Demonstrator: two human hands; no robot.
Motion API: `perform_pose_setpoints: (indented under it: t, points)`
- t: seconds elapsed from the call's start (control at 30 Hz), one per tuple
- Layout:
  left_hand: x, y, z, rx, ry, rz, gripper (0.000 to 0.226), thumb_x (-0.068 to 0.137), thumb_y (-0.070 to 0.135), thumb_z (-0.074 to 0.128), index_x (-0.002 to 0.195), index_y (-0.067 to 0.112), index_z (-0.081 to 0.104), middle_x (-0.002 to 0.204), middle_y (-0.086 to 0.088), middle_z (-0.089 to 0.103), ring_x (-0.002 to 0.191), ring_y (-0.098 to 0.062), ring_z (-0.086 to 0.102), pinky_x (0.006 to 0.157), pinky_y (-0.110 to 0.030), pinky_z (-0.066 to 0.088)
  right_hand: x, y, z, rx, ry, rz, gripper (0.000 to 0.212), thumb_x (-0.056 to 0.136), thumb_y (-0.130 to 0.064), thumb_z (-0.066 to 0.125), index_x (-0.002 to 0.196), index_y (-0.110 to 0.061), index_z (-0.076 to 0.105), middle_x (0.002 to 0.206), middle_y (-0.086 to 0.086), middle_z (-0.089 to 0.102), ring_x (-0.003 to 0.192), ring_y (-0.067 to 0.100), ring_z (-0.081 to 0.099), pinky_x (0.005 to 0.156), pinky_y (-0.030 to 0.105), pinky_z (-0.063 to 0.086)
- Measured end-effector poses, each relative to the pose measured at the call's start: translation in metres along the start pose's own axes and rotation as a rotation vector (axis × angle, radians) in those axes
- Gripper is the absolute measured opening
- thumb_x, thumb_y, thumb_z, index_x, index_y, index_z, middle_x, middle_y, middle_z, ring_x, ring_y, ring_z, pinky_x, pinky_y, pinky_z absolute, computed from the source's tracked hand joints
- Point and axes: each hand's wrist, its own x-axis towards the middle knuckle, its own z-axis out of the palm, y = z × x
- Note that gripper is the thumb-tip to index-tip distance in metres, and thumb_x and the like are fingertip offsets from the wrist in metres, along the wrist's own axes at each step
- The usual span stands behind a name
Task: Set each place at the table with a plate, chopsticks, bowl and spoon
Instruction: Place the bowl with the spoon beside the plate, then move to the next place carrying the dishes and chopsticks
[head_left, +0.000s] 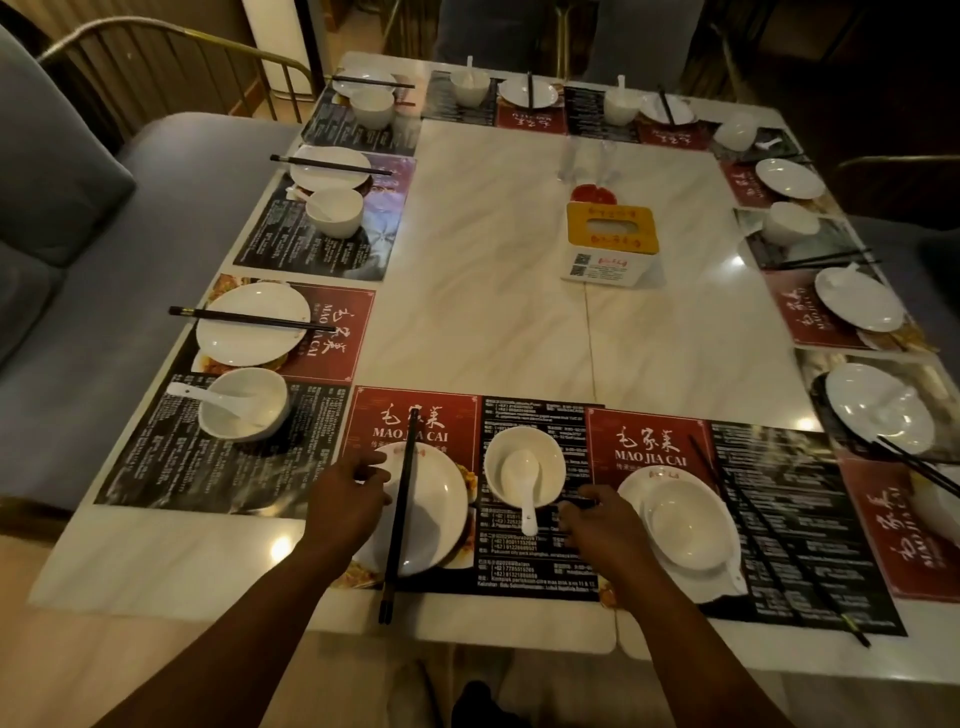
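At the near edge, a white plate (441, 499) lies on a red and black placemat (363, 415), with black chopsticks (399, 519) laid across it. My left hand (345, 501) rests at the plate's left rim, fingers loosely curled and holding nothing. To the plate's right stands a white bowl (524, 447) with a spoon (522, 478) in it. My right hand (597, 527) hovers just right of the spoon handle, fingers relaxed and empty. Further right, another bowl (685, 525) sits on a plate (634, 488), a spoon handle (737, 577) pokes out beneath it, and chopsticks (769, 540) lie loose on the mat.
Set places with plates, bowls and chopsticks line the left (252, 322), far (527, 92) and right (857, 306) sides of the marble table (493, 260). A yellow tissue box (610, 234) stands in the middle. A grey cushioned bench (104, 291) runs along the left.
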Motion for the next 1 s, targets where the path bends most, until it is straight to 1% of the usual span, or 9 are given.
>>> perform_pose_setpoints:
  t: [0.1, 0.2, 0.4, 0.57, 0.67, 0.8, 0.87, 0.93, 1.0]
  points:
    - [-0.002, 0.01, 0.013, 0.046, -0.05, 0.091, 0.018, 0.094, 0.015, 0.063, 0.105, 0.028, 0.067, 0.1, 0.004, 0.069, 0.085, -0.015, 0.069, 0.075, -0.029, 0.054, -0.005, 0.007, -0.025, -0.038, 0.016, -0.016, 0.021, 0.09, -0.03, 0.068, 0.11, -0.026, 0.063, 0.089, -0.003, 0.074, 0.08, 0.015, 0.072, 0.079, 0.041, 0.061]
    - [-0.008, 0.027, 0.037, 0.062, -0.097, 0.204, 0.017, 0.093, 0.014, 0.062, 0.102, 0.027, 0.068, 0.095, 0.006, 0.071, 0.077, -0.014, 0.069, 0.075, -0.035, 0.057, -0.011, 0.016, -0.056, -0.117, 0.081, -0.066, 0.018, 0.089, -0.034, 0.068, 0.106, -0.028, 0.066, 0.087, -0.005, 0.075, 0.077, 0.014, 0.072, 0.074, 0.039, 0.061]
    - [-0.033, 0.072, 0.098, 0.108, -0.28, 0.397, 0.024, 0.09, 0.008, 0.061, 0.101, 0.026, 0.072, 0.093, 0.007, 0.073, 0.081, -0.015, 0.07, 0.078, -0.041, 0.059, -0.019, 0.033, -0.135, -0.111, 0.232, -0.014, 0.011, 0.089, -0.022, 0.069, 0.099, -0.025, 0.069, 0.084, -0.002, 0.075, 0.071, 0.015, 0.072, 0.064, 0.033, 0.056]
    - [-0.054, 0.096, 0.156, 0.243, -0.373, 0.486, 0.019, 0.092, 0.015, 0.064, 0.104, 0.029, 0.069, 0.091, 0.009, 0.072, 0.071, -0.005, 0.069, 0.067, -0.022, 0.056, -0.004, 0.048, -0.187, -0.143, 0.307, -0.045, 0.009, 0.091, -0.018, 0.067, 0.096, -0.025, 0.069, 0.088, -0.008, 0.069, 0.082, 0.01, 0.065, 0.07, 0.028, 0.052]
    - [-0.062, 0.105, 0.193, 0.329, -0.423, 0.488, 0.017, 0.093, 0.021, 0.063, 0.108, 0.026, 0.07, 0.096, 0.014, 0.069, 0.085, -0.005, 0.067, 0.075, -0.02, 0.053, 0.019, 0.062, -0.211, -0.163, 0.261, -0.042, 0.008, 0.091, -0.019, 0.067, 0.095, -0.026, 0.068, 0.092, -0.007, 0.068, 0.087, 0.009, 0.063, 0.081, 0.031, 0.052]
    - [-0.068, 0.112, 0.242, 0.436, -0.47, 0.41, 0.013, 0.092, 0.032, 0.062, 0.103, 0.031, 0.068, 0.098, 0.014, 0.071, 0.088, -0.003, 0.064, 0.08, -0.024, 0.053, 0.058, 0.076, -0.238, -0.224, 0.166, -0.104, 0.008, 0.093, -0.022, 0.063, 0.094, -0.028, 0.069, 0.094, -0.009, 0.068, 0.086, 0.004, 0.062, 0.065, 0.017, 0.043]
    - [-0.076, 0.111, 0.262, 0.491, -0.473, 0.33, 0.016, 0.093, 0.034, 0.061, 0.107, 0.03, 0.066, 0.099, 0.012, 0.068, 0.088, -0.007, 0.065, 0.08, -0.028, 0.055, 0.072, 0.078, -0.24, -0.29, 0.097, -0.179, 0.007, 0.095, -0.025, 0.062, 0.096, -0.029, 0.068, 0.096, -0.01, 0.068, 0.09, 0.005, 0.063, 0.064, 0.012, 0.039]
    - [-0.087, 0.107, 0.279, 0.526, -0.454, 0.238, 0.025, 0.096, 0.029, 0.059, 0.121, 0.025, 0.062, 0.109, 0.007, 0.066, 0.095, -0.012, 0.065, 0.078, -0.025, 0.053, 0.082, 0.082, -0.23, -0.34, -0.01, -0.256, 0.011, 0.095, -0.028, 0.063, 0.105, -0.028, 0.067, 0.103, -0.009, 0.068, 0.093, 0.007, 0.064, 0.068, 0.013, 0.043]
    - [-0.095, 0.1, 0.289, 0.557, -0.38, 0.203, 0.033, 0.097, 0.026, 0.058, 0.13, 0.023, 0.06, 0.121, 0.003, 0.066, 0.106, -0.016, 0.064, 0.086, -0.027, 0.052, 0.087, 0.084, -0.217, -0.366, -0.131, -0.313, 0.023, 0.095, -0.033, 0.062, 0.117, -0.027, 0.063, 0.109, -0.005, 0.068, 0.088, 0.009, 0.064, 0.069, 0.021, 0.053]
